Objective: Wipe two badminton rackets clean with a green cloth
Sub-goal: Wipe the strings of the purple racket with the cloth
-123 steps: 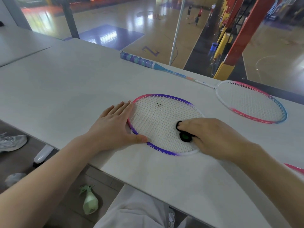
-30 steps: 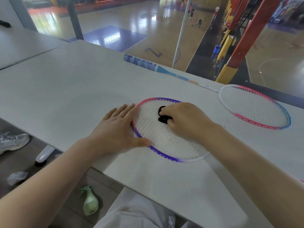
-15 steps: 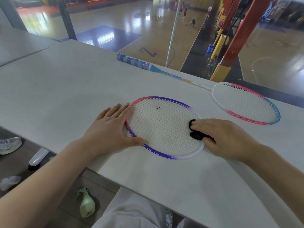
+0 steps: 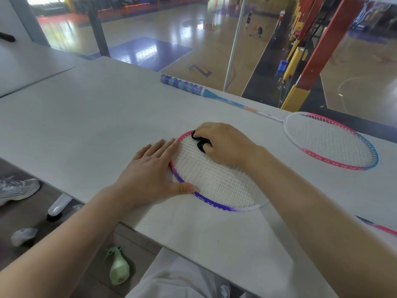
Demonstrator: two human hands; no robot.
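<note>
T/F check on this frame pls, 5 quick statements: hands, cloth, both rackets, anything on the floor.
1. The right hand grips a dark cloth on the strings of the near racket. True.
2. The left hand is lifted clear of the table. False: it lies flat on the table with fingers straight, against the near racket's frame, thumb on the rim.
3. The far racket has its blue-wrapped handle toward the left, near the table's far edge. True.
4. The two racket heads overlap. False: they lie apart, with bare table between them.
5. The green spray bottle stands on the table. False: it is on the floor below the table's near edge.
</note>
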